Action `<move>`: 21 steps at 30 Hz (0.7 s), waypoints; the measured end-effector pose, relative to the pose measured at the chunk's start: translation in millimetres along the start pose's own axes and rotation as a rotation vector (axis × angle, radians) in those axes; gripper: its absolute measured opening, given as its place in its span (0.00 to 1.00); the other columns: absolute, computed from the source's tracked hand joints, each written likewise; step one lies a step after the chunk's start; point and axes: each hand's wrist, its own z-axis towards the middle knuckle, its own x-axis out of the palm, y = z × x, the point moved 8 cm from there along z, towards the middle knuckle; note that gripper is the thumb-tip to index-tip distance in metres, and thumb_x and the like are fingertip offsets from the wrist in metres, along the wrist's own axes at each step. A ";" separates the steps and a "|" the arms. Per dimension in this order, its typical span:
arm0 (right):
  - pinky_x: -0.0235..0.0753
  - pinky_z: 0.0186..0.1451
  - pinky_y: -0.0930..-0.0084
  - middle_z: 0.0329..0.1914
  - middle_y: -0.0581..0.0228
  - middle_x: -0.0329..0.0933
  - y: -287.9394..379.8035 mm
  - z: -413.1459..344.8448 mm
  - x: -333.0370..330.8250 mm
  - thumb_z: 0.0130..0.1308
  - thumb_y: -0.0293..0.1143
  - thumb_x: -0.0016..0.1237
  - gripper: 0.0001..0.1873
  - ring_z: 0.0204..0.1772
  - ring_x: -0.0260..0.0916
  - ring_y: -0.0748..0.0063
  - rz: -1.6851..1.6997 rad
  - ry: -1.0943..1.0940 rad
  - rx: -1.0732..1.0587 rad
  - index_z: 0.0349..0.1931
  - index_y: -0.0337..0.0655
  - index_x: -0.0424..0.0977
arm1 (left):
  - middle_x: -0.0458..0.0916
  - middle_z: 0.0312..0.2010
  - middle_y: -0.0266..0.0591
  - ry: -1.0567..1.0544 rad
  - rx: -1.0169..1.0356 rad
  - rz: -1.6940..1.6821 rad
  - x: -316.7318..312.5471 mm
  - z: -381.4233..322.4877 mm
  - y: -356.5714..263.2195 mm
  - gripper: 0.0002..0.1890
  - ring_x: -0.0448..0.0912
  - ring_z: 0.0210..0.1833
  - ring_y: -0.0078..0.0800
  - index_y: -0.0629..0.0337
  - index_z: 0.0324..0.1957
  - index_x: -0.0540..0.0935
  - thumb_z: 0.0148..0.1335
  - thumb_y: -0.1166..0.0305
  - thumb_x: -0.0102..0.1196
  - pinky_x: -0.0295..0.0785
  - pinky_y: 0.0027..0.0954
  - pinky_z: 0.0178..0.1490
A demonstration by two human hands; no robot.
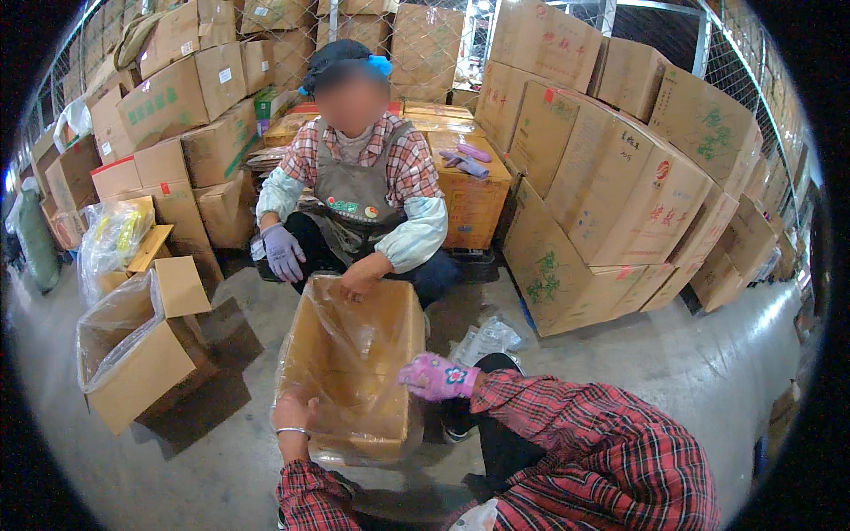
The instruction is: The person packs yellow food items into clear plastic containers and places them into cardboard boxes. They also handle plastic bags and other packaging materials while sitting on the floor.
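A cardboard box (415, 318) stands on the floor in front of me, its top open. Clear plastic liner (332, 332) spreads inside it and folds over the rim. My left hand (297, 408), bare with a bracelet at the wrist, grips the liner at the near left rim; its fingers are partly blurred. At the right rim my right hand (438, 377), in a pink flowered glove, is closed on the liner's edge. Across from me a co-worker (362, 179) squats, one bare hand (365, 275) at the far rim and one gloved hand (283, 252) on a knee.
On the left stands another lined, open carton (139, 378). Crumpled plastic bags (488, 338) lie right of my box. Stacked cartons (604, 172) rise on the right, more (159, 99) on the left. Purple gloves (465, 162) rest on a carton (471, 206) behind the co-worker.
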 end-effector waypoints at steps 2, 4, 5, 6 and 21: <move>0.65 0.49 0.68 0.40 0.61 0.72 -8.3 -16.7 -31.6 0.55 0.34 0.42 0.11 0.43 0.68 0.61 -0.040 -0.067 0.039 0.38 0.41 0.70 | 0.77 0.38 0.48 0.000 0.004 0.018 0.9 0.3 4.3 0.22 0.75 0.42 0.43 0.53 0.44 0.76 0.44 0.59 0.57 0.70 0.40 0.44; 0.64 0.50 0.67 0.40 0.61 0.72 -16.4 -34.6 -56.0 0.54 0.34 0.43 0.11 0.44 0.68 0.61 -0.069 -0.011 0.062 0.37 0.41 0.70 | 0.77 0.39 0.48 0.041 -0.007 0.056 2.0 -2.0 9.1 0.23 0.75 0.42 0.43 0.53 0.46 0.75 0.44 0.60 0.57 0.70 0.40 0.44; 0.64 0.51 0.67 0.39 0.61 0.72 -15.7 -45.1 -67.4 0.54 0.34 0.43 0.11 0.45 0.68 0.61 -0.054 0.012 0.037 0.37 0.41 0.70 | 0.77 0.39 0.48 0.035 0.017 0.031 -1.1 -4.8 8.5 0.23 0.75 0.42 0.43 0.53 0.46 0.75 0.44 0.60 0.57 0.70 0.40 0.44; 0.64 0.51 0.67 0.40 0.61 0.72 -19.0 -54.2 -75.7 0.53 0.35 0.43 0.12 0.44 0.68 0.61 -0.101 0.025 0.079 0.36 0.41 0.70 | 0.77 0.39 0.48 0.046 0.026 0.013 -3.2 -7.2 9.5 0.23 0.75 0.43 0.43 0.53 0.46 0.75 0.45 0.60 0.57 0.70 0.40 0.44; 0.70 0.41 0.67 0.29 0.61 0.75 -73.0 -150.9 -88.2 0.56 0.33 0.40 0.09 0.37 0.72 0.58 0.042 -0.234 0.624 0.29 0.42 0.74 | 0.76 0.42 0.47 0.118 -0.116 -0.002 -7.6 -23.5 24.0 0.25 0.75 0.44 0.41 0.55 0.45 0.75 0.43 0.57 0.57 0.69 0.37 0.47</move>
